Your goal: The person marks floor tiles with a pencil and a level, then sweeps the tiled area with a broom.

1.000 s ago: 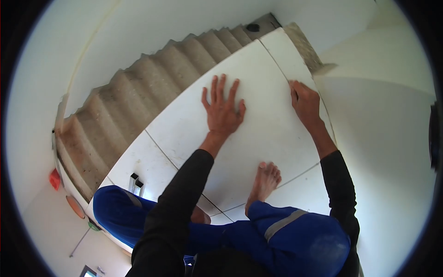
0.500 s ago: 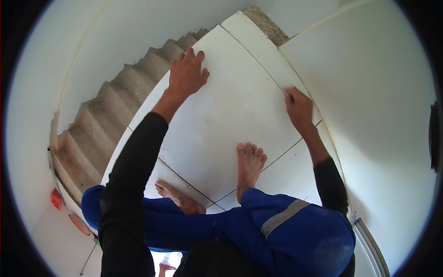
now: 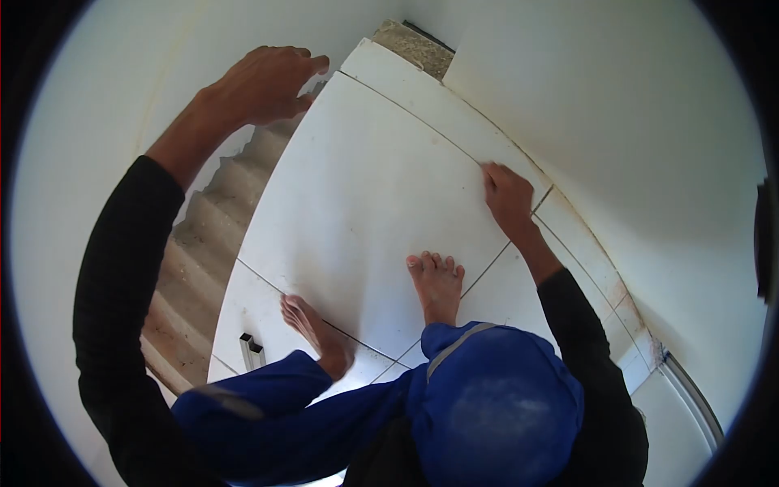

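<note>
My left hand (image 3: 264, 85) is raised at the upper left, above the top of the stairs and near the tile edge. Its thumb and fingers are apart, and nothing shows between them. My right hand (image 3: 510, 195) is closed, low at the dark joint (image 3: 414, 120) between the large white floor tile (image 3: 381, 178) and the narrow tile strip along the wall. Whatever its fingers may hold is hidden or too small to name. Both my bare feet rest on the tiles, the right foot (image 3: 438, 284) below my right hand.
Concrete stairs (image 3: 215, 219) descend along the left side, beside the unguarded tile edge. A rough concrete block (image 3: 412, 50) sits at the far end. White walls enclose the space. Metal profile pieces (image 3: 251, 353) lie near my left foot (image 3: 316, 333), and a metal track (image 3: 694, 398) runs at lower right.
My left hand has lifted off the tile area and moved left over the stairs. My right hand has shifted slightly left and down along the joint. The view has turned, and the metal profiles now show.
</note>
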